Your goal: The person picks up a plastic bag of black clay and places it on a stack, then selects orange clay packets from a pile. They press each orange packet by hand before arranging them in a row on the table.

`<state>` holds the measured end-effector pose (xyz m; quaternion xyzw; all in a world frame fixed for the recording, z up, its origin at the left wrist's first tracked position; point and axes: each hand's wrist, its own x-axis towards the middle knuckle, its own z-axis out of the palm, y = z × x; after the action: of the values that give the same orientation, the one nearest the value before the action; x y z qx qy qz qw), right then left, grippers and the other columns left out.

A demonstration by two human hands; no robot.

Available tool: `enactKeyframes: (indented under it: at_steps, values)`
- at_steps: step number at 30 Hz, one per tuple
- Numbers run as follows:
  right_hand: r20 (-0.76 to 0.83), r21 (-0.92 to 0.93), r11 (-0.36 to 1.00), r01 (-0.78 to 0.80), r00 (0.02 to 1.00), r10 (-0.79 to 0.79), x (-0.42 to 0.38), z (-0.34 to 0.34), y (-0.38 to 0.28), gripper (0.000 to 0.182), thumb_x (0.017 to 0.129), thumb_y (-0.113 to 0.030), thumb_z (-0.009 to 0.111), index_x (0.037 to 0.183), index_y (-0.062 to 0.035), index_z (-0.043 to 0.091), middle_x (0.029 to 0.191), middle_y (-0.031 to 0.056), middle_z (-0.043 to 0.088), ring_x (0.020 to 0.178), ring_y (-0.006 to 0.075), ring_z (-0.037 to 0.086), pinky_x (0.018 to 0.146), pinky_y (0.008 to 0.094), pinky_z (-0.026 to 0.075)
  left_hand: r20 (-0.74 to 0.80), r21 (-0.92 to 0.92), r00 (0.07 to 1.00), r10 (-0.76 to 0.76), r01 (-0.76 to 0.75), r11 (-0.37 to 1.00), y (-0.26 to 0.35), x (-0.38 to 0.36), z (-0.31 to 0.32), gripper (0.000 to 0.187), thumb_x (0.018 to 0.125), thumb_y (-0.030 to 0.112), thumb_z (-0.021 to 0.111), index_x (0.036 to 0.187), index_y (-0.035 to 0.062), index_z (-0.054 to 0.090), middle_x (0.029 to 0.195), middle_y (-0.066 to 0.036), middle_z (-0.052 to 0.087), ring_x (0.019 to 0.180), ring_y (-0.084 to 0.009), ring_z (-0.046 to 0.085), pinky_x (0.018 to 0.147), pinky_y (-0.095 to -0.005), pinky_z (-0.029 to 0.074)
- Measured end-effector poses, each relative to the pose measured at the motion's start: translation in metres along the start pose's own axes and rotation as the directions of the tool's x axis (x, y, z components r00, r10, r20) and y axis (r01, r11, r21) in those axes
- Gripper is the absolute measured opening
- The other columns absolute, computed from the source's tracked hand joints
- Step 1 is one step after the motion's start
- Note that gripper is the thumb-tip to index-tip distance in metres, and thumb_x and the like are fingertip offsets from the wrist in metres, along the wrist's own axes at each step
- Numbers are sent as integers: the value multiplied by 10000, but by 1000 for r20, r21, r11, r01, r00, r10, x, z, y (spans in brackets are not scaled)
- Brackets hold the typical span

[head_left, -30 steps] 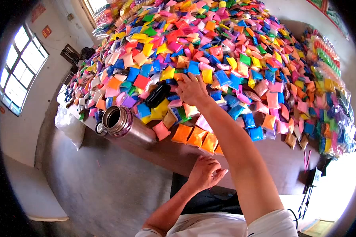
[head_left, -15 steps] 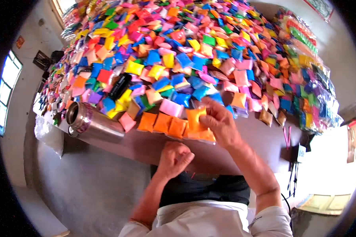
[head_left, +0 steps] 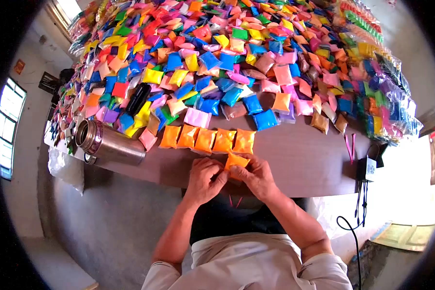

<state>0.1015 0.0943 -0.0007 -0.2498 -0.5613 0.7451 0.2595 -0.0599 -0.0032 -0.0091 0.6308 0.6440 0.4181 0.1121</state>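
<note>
An orange packet [head_left: 236, 161] is held near the table's front edge, pinched in my right hand [head_left: 257, 177]. Close at its left side is my left hand [head_left: 206, 180], its fingers curled and closed; whether they grip the packet's edge is hidden. Just beyond both hands, a row of several orange packets [head_left: 205, 140] lies side by side on the brown table [head_left: 304, 162]. A pink packet [head_left: 197, 118] and a blue packet [head_left: 265, 120] lie behind the row.
A large heap of coloured packets [head_left: 210, 60] covers the back of the table. On the left lies a steel flask [head_left: 112, 141], with a black object [head_left: 138, 98] behind it. Bagged packets [head_left: 391, 92] are stacked at the right, near a white box with cables [head_left: 367, 169].
My right hand has drawn back from the row toward my left hand, with an orange packet in it. The row now shows separate packets side by side. The view has shifted slightly.
</note>
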Motion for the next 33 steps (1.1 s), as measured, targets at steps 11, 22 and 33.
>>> enactKeyframes:
  at_steps: [11,22,33]
  values:
    - [-37,-113,992,63,997,-68,-36,-20,-26,299,937,-177,664,1133,42,613,990,41,662,890,96,601,780,250,516,-78,24,993,-87,89,996,45,-17,33,289,922,321,611,808,56,594,783,-102,623,793,-300,607,824,-430,413]
    - [40,30,998,46,998,-47,-47,-37,-6,250,961,-179,629,1099,28,605,949,16,644,872,91,583,785,258,509,47,-47,994,-99,102,994,46,-18,47,290,946,304,588,803,53,590,783,-105,607,803,-291,583,835,-421,406]
    - [-47,87,993,74,996,-70,-43,-37,0,236,958,-184,632,1055,31,635,918,8,643,812,69,565,730,243,502,-49,-13,998,-44,43,999,55,-18,50,292,953,284,566,761,63,567,744,-97,592,762,-293,580,821,-426,401]
